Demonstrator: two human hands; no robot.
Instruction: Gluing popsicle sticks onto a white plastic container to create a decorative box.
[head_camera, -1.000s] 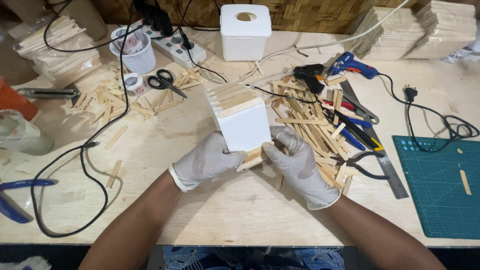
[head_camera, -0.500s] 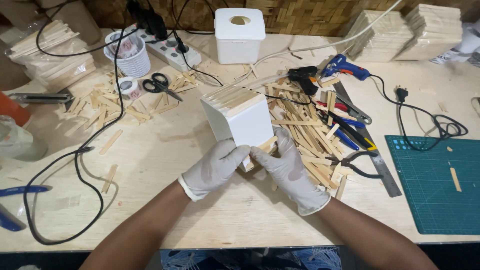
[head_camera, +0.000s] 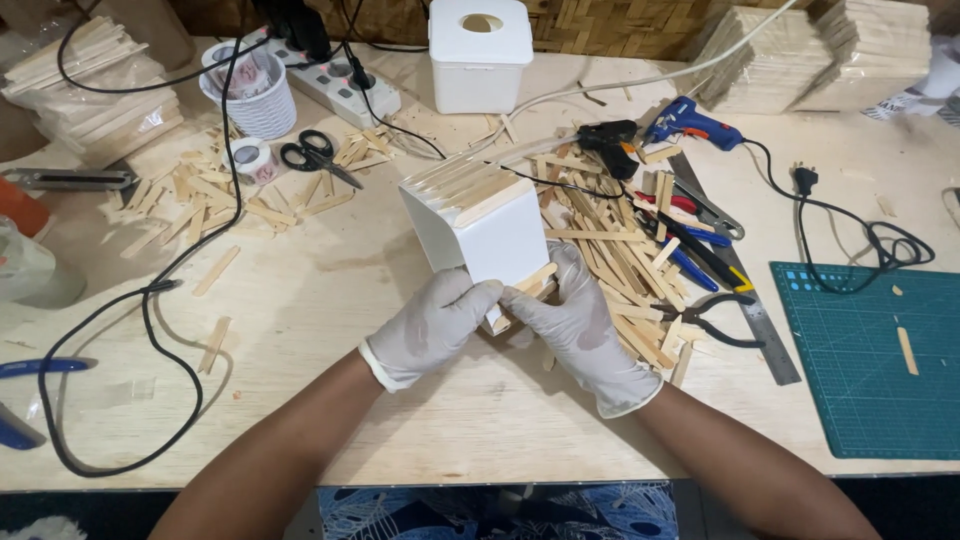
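Note:
A white box (head_camera: 495, 232) with wooden sticks glued across its top side lies on the wooden table (head_camera: 330, 290). My left hand (head_camera: 432, 325), in a white glove, grips the box's near bottom edge. My right hand (head_camera: 580, 325), also gloved, presses a short wooden stick (head_camera: 534, 280) against the same near edge. The fingertips of both hands meet at that stick. A loose heap of wooden sticks (head_camera: 615, 250) lies just right of the box.
Black glue gun (head_camera: 610, 145), blue glue gun (head_camera: 690, 122), pliers (head_camera: 715, 318), metal ruler (head_camera: 745, 290) and green cutting mat (head_camera: 875, 350) lie to the right. Scissors (head_camera: 315, 155), tape roll (head_camera: 250, 158), a white cup (head_camera: 255, 95), a power strip (head_camera: 340, 85) and black cables sit left and behind. White container (head_camera: 480, 55) at back.
The box and both hands have shifted slightly; the hands stay at the near edge, pressing the stick. The view has drifted a little.

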